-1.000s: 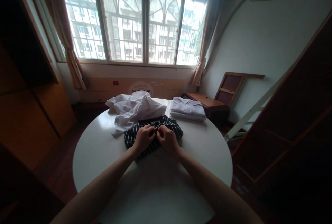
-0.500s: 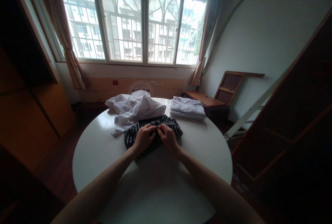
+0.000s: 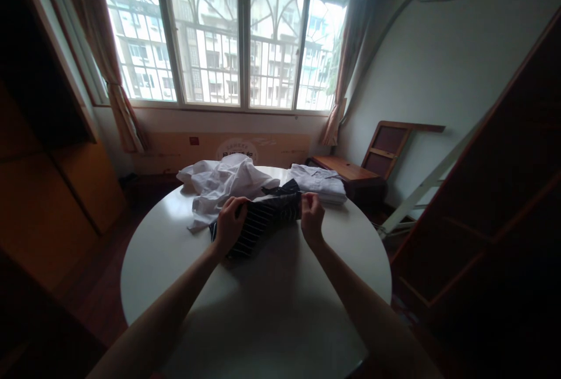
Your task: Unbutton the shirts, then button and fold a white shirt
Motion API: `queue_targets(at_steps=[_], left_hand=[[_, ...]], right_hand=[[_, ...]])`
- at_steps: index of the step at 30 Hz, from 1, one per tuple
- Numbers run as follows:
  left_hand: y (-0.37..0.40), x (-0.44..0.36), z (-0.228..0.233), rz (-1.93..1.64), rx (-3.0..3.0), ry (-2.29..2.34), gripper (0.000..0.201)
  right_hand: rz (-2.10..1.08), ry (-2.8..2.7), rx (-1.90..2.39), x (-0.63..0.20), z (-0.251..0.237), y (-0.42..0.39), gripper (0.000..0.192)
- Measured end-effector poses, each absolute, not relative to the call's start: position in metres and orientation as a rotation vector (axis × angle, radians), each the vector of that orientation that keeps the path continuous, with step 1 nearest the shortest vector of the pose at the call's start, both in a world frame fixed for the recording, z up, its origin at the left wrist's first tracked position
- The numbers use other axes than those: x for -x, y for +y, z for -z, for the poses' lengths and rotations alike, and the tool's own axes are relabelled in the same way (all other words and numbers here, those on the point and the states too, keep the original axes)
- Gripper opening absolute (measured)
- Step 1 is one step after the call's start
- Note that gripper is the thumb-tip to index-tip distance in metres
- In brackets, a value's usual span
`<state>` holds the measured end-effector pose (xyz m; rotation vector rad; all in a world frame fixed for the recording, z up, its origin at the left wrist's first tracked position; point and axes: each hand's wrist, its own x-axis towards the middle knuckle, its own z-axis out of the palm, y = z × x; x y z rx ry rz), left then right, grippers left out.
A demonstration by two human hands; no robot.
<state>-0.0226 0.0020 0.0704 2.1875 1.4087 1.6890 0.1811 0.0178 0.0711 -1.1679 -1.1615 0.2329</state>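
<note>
A black garment with white stripes [image 3: 256,224], perhaps a shirt, is stretched between my two hands over the table's middle. My left hand [image 3: 231,224] pinches its upper left part, fingers closed. At the upper right edge of the cloth, my right hand [image 3: 312,215] is closed in a pinch on it. Part of the garment rests on the white round table [image 3: 166,274]. Just beyond it lies a loose, crumpled white cloth garment [image 3: 228,183]. A folded stack of white shirts [image 3: 322,183] sits behind my right hand.
Behind the table are a long cardboard box [image 3: 170,151] and a barred window [image 3: 205,40]. A wooden bench [image 3: 346,168] stands at the back right. A dark wooden panel [image 3: 477,221] leans on the right, and an orange-brown cabinet [image 3: 83,192] stands left.
My hands have moved apart, the right one outward to the right and slightly up, the left one slightly left. The striped garment between them is now lifted and pulled out.
</note>
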Motion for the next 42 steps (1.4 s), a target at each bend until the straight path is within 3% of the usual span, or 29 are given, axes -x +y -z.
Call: queue_targets(at_steps=[10, 16, 21, 31, 37, 42], left_hand=[[-0.03, 0.025, -0.136, -2.155, -1.979, 1.272, 0.01], [0.007, 0.046, -0.112, -1.582, -2.114, 1.469, 0.01], [0.018, 0.053, -0.093, -1.424, -2.101, 1.428, 0.018], [-0.005, 0.026, -0.06, -0.842, -2.689, 0.945, 0.037], [0.007, 0.036, -0.052, -0.59, -2.651, 1.125, 0.025], [0.01, 0.04, -0.06, -0.653, -2.564, 1.183, 0.015]], right_hand=[[-0.31, -1.029, 0.858, -0.176, -0.133, -0.021, 0.024], [-0.445, -1.162, 1.034, -0.174, -0.107, 0.003, 0.018], [-0.563, -1.422, 1.1, -0.166, -0.082, 0.015, 0.021], [-0.252, -1.884, 1.202, -0.148, -0.057, 0.011, 0.028], [-0.189, -2.099, 1.415, -0.158, -0.031, 0.027, 0.032], [-0.149, -2.125, 1.466, -0.165, -0.032, 0.03, 0.026]])
